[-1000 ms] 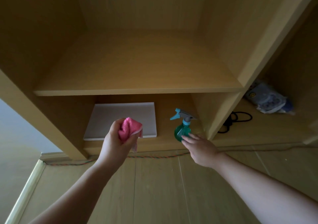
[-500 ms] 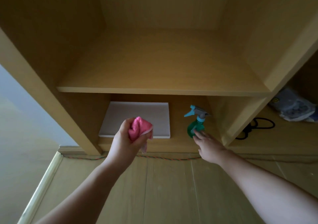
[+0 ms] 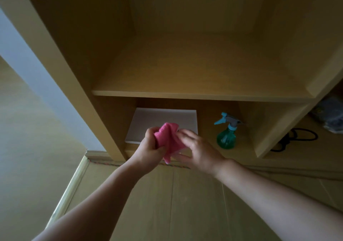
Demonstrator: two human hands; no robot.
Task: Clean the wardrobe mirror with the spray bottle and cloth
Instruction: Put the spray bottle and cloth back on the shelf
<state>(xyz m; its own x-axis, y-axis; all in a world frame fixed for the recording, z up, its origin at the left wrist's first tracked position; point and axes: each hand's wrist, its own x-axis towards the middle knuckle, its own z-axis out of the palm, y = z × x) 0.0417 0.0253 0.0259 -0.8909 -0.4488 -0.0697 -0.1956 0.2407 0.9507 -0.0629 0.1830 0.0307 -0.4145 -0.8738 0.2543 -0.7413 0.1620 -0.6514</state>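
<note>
— How are the fingers seen to be set?

— The fingers of the left hand are curled tightly round a bunched pink fleecy cloth, which is gripped in the fist with one corner left hanging below. The fingers of the right hand are laid fairly straight against the cloth's right side, and the thumb is seen under the hanging corner. That hand is blurred, so it cannot be told whether the cloth is pinched or only touched.

— And where is the cloth held?

— It is held in the air between the two hands. This is in front of the lower compartment of a light yellow-brown wooden wardrobe and above a pale wooden plank floor.

— Where is the bottle found?

— A translucent green plastic spray bottle with a teal and grey trigger head is stood upright on the base of that lower compartment. It is placed to the right of the right hand and apart from both hands.

— What else is seen around them?

— A flat white rectangular board is laid in the same compartment, left of the bottle and partly hidden behind the hands. A wooden shelf is fixed above it. In the next compartment to the right a coiled black cable is laid. A blue and white packet is seen beyond the cable at the picture's edge, blurred. A pale skirting strip is run along the foot of a grey-blue wall at the left.
</note>
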